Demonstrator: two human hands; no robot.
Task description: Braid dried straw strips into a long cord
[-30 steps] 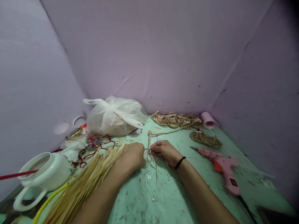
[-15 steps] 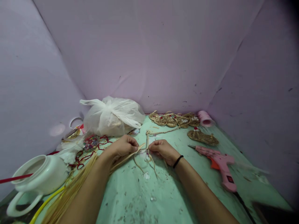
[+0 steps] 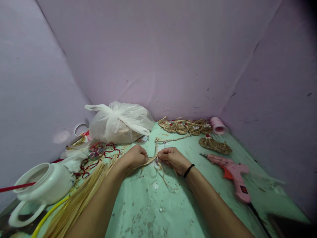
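Note:
A braid of pale straw-like fibre point(image 3: 156, 148) runs down from a bend near the table's middle, and its upper length point(image 3: 174, 140) stretches right toward woven pieces. My right hand point(image 3: 174, 160), with a black band at the wrist, pinches the braid's lower end. My left hand point(image 3: 136, 157) is closed on a flat fibre strand point(image 3: 151, 160) that reaches across to the braid. Loose strand ends point(image 3: 163, 175) hang below my right fingers. Beneath my left forearm lies a bundle of long dry fibres point(image 3: 81, 195).
At right lie a pink glue gun point(image 3: 232, 172), a woven slipper shape point(image 3: 215, 145) and a pink thread spool point(image 3: 218, 125). Several woven pieces point(image 3: 182, 126) line the back. A white plastic bag point(image 3: 121, 122), red yarn point(image 3: 85, 168) and a white pot point(image 3: 47, 188) stand left.
My left hand has shifted slightly right, closer to the braid. The strand between my hands now shows as a wider band, and its loose end no longer points upward.

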